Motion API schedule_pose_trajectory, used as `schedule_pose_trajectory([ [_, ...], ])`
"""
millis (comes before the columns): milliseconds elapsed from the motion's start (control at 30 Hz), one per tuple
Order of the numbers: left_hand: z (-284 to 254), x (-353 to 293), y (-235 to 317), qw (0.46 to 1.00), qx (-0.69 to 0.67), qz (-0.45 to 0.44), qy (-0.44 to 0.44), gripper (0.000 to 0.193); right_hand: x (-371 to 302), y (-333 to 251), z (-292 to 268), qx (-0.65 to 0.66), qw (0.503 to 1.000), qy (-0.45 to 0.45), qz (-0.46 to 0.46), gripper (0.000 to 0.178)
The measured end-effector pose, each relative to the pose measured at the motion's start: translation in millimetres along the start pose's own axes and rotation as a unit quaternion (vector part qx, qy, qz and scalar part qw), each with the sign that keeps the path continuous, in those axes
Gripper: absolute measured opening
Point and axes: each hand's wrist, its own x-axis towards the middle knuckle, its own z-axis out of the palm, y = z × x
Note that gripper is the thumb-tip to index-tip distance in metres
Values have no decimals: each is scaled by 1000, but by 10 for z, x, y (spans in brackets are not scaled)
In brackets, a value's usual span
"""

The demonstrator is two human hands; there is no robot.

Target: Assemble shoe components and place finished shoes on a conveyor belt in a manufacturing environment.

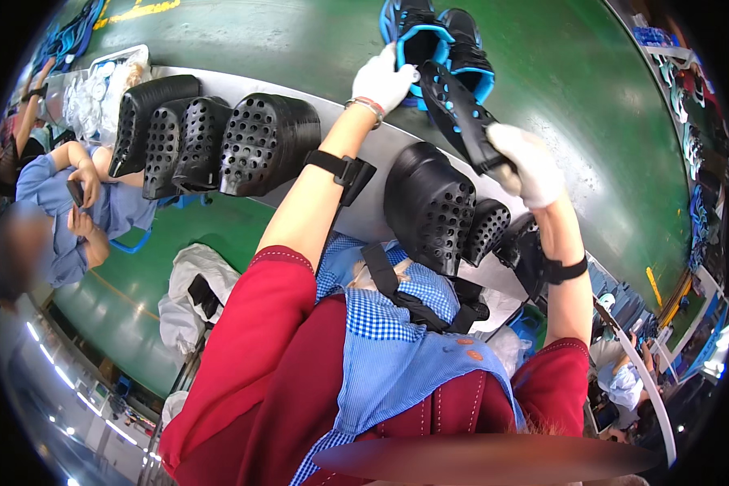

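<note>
My left hand (pixel 385 79), in a white glove, has its fingers closed at the rim of a black-and-blue shoe (pixel 417 36) at the top middle. A second black-and-blue shoe (pixel 468 53) stands right beside it. Gripped in my gloved right hand (pixel 530 164) is a long black perforated shoe form (pixel 455 111), tilted so that its far end reaches the shoes' openings. Whether that end touches them I cannot tell. Just below lies a large black perforated form (pixel 431 202), with a smaller form (pixel 488 231) to its right.
More black perforated forms (pixel 271 142) line the metal bench edge (pixel 344 113) on the left. Clear plastic bags (pixel 93 101) lie beyond them. A seated person (pixel 65 211) in blue holds a phone at the left. A white sack (pixel 190 292) sits below the bench.
</note>
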Motion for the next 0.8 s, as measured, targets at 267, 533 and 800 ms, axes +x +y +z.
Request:
schedule_pose_trajectory([
  [267,-34,-98,63,999,-51,3,18,57,824,-622,312,-519,841,143,54,53],
  [533,-146,-452,426,978,78,191,11,29,1695,-504,623,-564,795,223,17,36],
  [800,44,208,357,911,289,17,-294,36,2365,-209,537,-576,792,200,6,30],
])
